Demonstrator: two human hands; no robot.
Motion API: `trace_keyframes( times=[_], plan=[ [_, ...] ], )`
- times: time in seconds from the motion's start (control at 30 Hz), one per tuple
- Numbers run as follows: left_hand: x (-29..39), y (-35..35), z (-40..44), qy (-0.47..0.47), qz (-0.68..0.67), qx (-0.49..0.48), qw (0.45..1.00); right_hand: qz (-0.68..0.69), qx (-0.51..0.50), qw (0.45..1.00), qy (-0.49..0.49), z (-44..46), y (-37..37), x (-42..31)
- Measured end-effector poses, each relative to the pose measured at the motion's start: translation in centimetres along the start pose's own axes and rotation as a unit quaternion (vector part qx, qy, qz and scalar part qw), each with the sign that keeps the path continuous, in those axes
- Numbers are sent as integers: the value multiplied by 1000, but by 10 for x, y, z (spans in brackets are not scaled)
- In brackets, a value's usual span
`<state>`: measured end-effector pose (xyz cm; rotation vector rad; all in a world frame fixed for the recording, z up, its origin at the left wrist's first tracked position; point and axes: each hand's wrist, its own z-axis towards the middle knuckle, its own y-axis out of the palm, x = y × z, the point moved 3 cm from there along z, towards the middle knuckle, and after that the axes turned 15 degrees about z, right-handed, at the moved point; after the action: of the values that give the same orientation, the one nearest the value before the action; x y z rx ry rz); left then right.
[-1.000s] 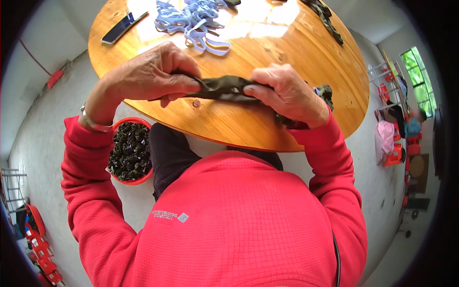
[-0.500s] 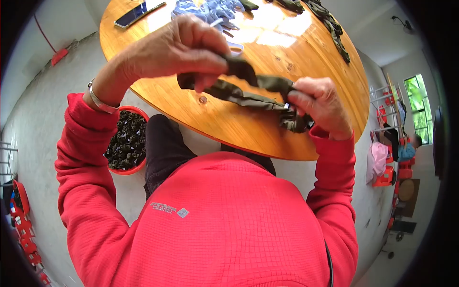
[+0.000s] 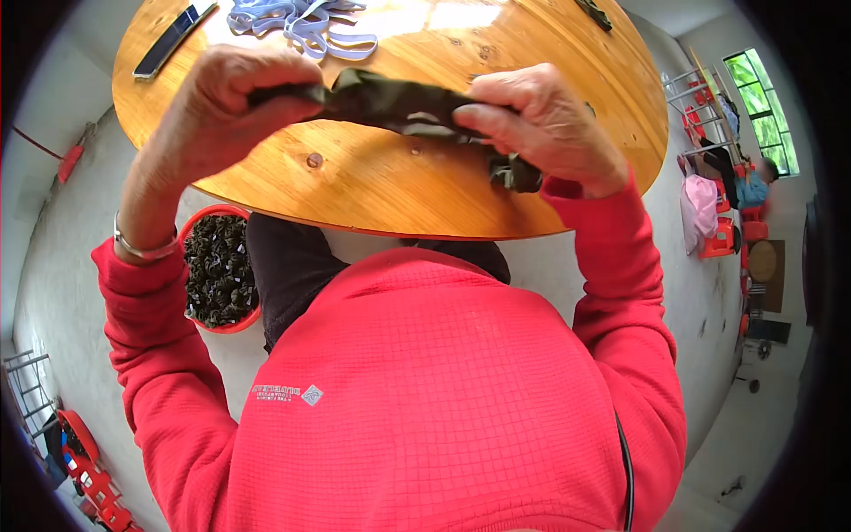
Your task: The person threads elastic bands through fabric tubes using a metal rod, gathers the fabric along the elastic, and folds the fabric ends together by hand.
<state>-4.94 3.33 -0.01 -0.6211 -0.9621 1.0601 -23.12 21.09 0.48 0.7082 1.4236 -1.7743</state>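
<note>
A dark green camouflage cloth strip point(image 3: 390, 102) is stretched between my two hands above the wooden table point(image 3: 355, 195). Closed around its left end is my left hand point(image 3: 239, 97), thumb against fingers. My right hand point(image 3: 536, 120) pinches the strip farther right. A bunched part of the same cloth hangs below my right hand, near the sleeve. Beyond my left hand, light blue straps point(image 3: 310, 27) lie in a tangle on the table.
A phone point(image 3: 173, 40) lies at the table's far left. Another dark strip point(image 3: 594, 12) is at the far edge. On the floor by my left leg, a red basin point(image 3: 257, 315) holds many dark bundles. Racks and red stools point(image 3: 720, 239) stand at the right.
Half a second ago the cloth hung in a loop between my hands; now it is drawn out in one band. The view has shifted, and my hands are farther apart.
</note>
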Motion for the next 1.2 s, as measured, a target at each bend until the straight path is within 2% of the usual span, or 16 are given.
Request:
trace_keyframes(
  times=[0.1, 0.2, 0.3, 0.33, 0.37, 0.43, 0.47, 0.57, 0.6, 0.7, 0.73, 0.83, 0.93, 1.07, 1.17, 1.2],
  plan=[
    [7, 4, 4, 28, 54, -19, 998, -41, 1, 999, -22, 7, 8, 8],
    [10, 10, 5, -55, -38, -44, 997, -43, 64, 996, -37, 5, 11, -6],
    [18, 3, 15, -65, -131, -96, 985, 7, 8, 1000, -21, 7, 17, -13],
    [19, 4, 13, -130, -247, -107, 954, 40, 7, 997, -64, 8, 17, -10],
    [16, 2, 11, -106, -336, -103, 930, 63, 6, 997, -50, 8, 13, -10],
    [10, 7, 2, -112, -562, -93, 814, 110, 2, 994, -21, 3, -2, -14],
    [12, 4, -2, -159, -561, -79, 808, 129, 24, 991, 2, -2, -10, -17],
    [8, 8, -12, -229, -496, -148, 825, 87, 2, 993, 74, -13, -29, -15],
    [11, 11, -14, -269, -449, -148, 839, 81, -5, 995, 62, -15, -29, -14],
    [9, 9, -11, -269, -236, -108, 927, 61, -25, 998, 25, -18, -25, -9],
    [8, 5, -10, -275, -229, -95, 929, 58, -12, 988, 145, -18, -23, -16],
    [12, 3, -5, -229, -240, -58, 942, 106, 4, 990, 88, -19, -19, -9],
    [11, 3, -1, -185, -190, -94, 960, 46, 12, 998, 40, -18, -17, -9],
    [2, 8, 0, -174, -213, -89, 957, 83, 18, 994, 70, -19, -13, -14],
    [-4, 1, -2, -239, -307, -57, 919, 138, 21, 982, 130, -23, -16, -12],
    [-7, 0, -2, -229, -320, -84, 915, 142, 26, 979, 141, -24, -16, -14]
  ],
)
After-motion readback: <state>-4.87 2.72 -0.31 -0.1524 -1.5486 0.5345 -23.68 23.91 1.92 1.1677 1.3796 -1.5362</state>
